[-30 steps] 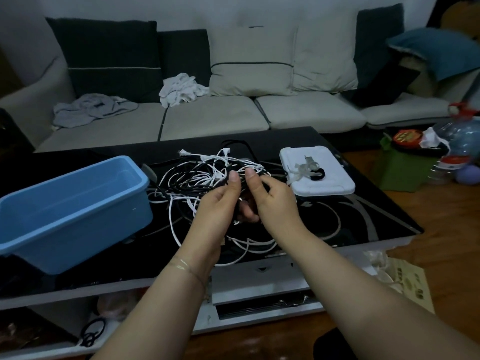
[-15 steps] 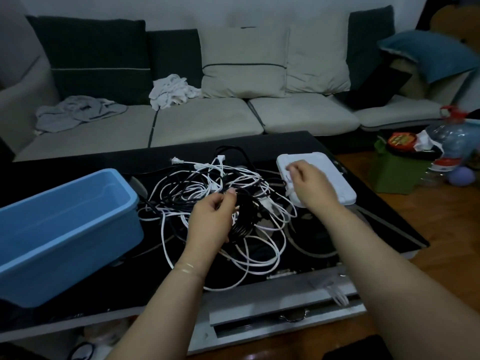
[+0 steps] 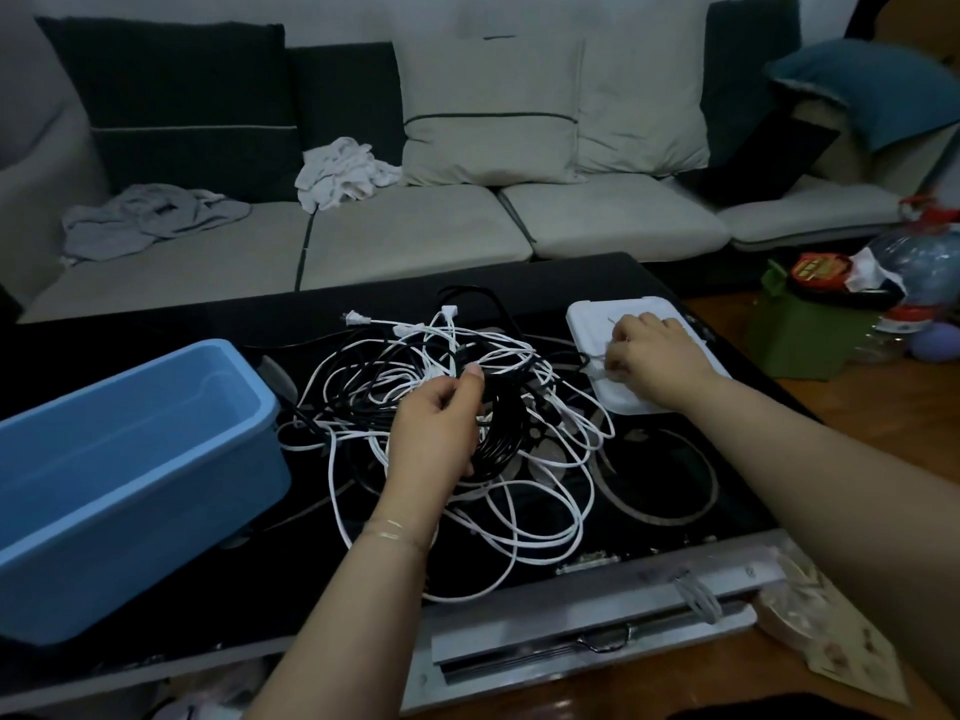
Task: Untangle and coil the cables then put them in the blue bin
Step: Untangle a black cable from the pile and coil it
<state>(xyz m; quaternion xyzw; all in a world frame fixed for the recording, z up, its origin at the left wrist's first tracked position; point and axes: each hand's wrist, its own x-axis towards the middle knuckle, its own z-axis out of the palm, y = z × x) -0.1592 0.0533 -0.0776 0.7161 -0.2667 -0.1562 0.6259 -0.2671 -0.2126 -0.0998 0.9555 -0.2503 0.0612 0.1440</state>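
A tangle of white cables and black cables lies on the black glass table. My left hand grips a coiled bundle of black cable above the tangle. The blue bin stands empty at the table's left. My right hand rests on a white lid at the table's right, its fingertips pinching a small pale tie; what else lies under the hand is hidden.
A grey sofa with cushions and crumpled cloths runs behind the table. A green box and a plastic bottle stand on the wooden floor at the right. Papers lie below the table's front edge.
My right hand let go of the black bundle and moved right onto the white lid. My left hand kept hold of the coiled black cable and sank a little.
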